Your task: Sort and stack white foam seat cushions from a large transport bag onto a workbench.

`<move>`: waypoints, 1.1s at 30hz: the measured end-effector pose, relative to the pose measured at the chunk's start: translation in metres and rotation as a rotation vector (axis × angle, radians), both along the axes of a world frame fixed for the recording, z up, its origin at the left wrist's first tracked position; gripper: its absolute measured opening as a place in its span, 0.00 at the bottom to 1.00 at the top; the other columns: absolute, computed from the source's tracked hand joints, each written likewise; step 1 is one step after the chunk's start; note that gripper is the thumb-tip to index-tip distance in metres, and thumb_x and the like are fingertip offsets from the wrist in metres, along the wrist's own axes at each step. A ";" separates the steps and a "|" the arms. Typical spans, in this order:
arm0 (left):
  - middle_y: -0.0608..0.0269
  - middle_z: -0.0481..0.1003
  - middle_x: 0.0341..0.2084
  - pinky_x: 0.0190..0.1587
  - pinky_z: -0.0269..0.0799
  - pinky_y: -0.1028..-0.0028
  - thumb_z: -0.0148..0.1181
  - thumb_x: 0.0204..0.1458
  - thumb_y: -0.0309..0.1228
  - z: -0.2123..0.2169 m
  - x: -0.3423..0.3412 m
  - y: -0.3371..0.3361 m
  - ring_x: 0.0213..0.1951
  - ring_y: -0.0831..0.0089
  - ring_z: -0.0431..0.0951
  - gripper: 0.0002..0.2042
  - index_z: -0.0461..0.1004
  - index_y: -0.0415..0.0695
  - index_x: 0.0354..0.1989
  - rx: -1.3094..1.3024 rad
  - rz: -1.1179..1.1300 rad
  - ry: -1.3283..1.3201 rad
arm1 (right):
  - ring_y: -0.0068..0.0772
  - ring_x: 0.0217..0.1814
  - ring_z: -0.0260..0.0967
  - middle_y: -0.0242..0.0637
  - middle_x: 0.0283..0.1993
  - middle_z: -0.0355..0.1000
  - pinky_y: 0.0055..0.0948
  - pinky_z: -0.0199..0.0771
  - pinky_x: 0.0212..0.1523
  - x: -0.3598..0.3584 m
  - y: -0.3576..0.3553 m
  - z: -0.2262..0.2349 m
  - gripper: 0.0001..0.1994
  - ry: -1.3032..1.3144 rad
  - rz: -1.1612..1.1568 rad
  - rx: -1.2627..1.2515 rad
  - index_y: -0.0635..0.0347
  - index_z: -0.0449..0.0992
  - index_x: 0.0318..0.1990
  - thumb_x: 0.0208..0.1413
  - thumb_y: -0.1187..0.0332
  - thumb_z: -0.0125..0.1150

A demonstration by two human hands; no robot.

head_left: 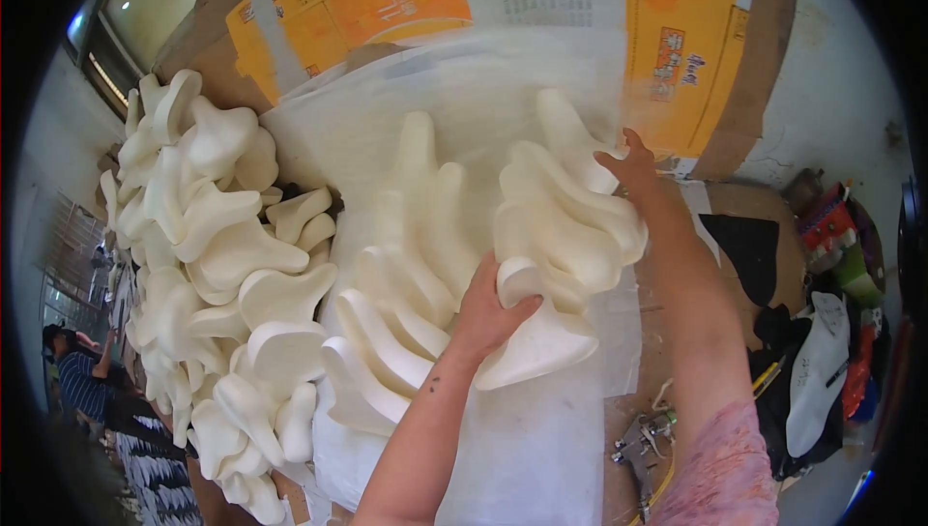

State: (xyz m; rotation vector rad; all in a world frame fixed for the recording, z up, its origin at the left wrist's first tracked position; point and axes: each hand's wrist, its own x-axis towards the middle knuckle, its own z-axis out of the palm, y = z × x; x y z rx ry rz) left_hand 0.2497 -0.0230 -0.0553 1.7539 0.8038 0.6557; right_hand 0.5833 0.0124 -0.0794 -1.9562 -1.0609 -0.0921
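Cream-white bicycle saddle foam pads lie in two nested rows on a white sheet (541, 449). My left hand (491, 311) is closed at the narrow end of the nearest foam pad (543, 340) in the right row, its thumb over the foam and its other fingers partly hidden behind. At the far end of that row, my right hand (630, 162) has its thumb and fingers apart, beside the farthest foam pad (570, 131). Whether it touches that pad I cannot tell. To the left of my left hand stands the other row of foam pads (382, 333).
A tall heap of loose foam pads (242, 246) rises on the left. Behind the sheet stand cardboard panels (677, 52). On the right are a black triangular piece (749, 250), a spray gun (640, 447) and a cluttered pile of bags. A person (87, 381) is at far left.
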 end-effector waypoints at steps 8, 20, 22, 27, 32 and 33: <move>0.58 0.73 0.41 0.46 0.69 0.71 0.68 0.37 0.27 0.000 0.005 0.003 0.43 0.69 0.73 0.27 0.69 0.39 0.50 -0.365 0.176 -0.225 | 0.38 0.41 0.68 0.42 0.41 0.69 0.34 0.69 0.46 -0.026 0.011 0.018 0.15 -0.391 0.319 -0.202 0.61 0.74 0.37 0.48 0.58 0.63; 0.57 0.75 0.35 0.45 0.69 0.71 0.66 0.39 0.29 0.041 -0.002 0.009 0.40 0.69 0.74 0.22 0.71 0.36 0.45 -0.319 -0.129 -0.079 | 0.25 0.43 0.67 0.34 0.42 0.71 0.26 0.70 0.42 -0.032 0.021 -0.019 0.12 0.044 0.397 0.099 0.57 0.72 0.45 0.53 0.66 0.60; 0.57 0.75 0.35 0.46 0.68 0.70 0.65 0.39 0.31 0.009 0.004 0.011 0.39 0.67 0.75 0.23 0.70 0.35 0.45 -0.290 -0.143 -0.054 | 0.28 0.45 0.68 0.38 0.44 0.71 0.26 0.68 0.45 -0.030 0.011 -0.010 0.16 0.200 0.210 0.088 0.58 0.72 0.48 0.53 0.63 0.60; 0.44 0.60 0.53 0.58 0.58 0.66 0.68 0.38 0.35 -0.004 -0.041 -0.005 0.56 0.55 0.61 0.32 0.63 0.36 0.52 0.211 0.325 0.261 | 0.29 0.52 0.66 0.39 0.50 0.68 0.25 0.64 0.53 -0.139 -0.081 0.040 0.15 0.277 0.349 0.211 0.64 0.70 0.51 0.59 0.68 0.52; 0.48 0.68 0.43 0.50 0.65 0.63 0.63 0.40 0.32 0.015 -0.112 -0.082 0.46 0.54 0.69 0.22 0.65 0.38 0.44 0.227 0.430 -0.283 | 0.42 0.55 0.64 0.46 0.51 0.68 0.35 0.60 0.58 -0.252 -0.184 0.051 0.13 -0.106 0.595 0.077 0.68 0.69 0.49 0.56 0.77 0.48; 0.49 0.70 0.39 0.46 0.67 0.64 0.62 0.41 0.31 0.017 -0.137 -0.103 0.42 0.55 0.72 0.20 0.66 0.38 0.43 0.127 0.345 -0.291 | 0.42 0.53 0.65 0.46 0.50 0.68 0.35 0.61 0.56 -0.267 -0.208 0.040 0.13 -0.028 0.626 0.074 0.68 0.69 0.49 0.55 0.78 0.47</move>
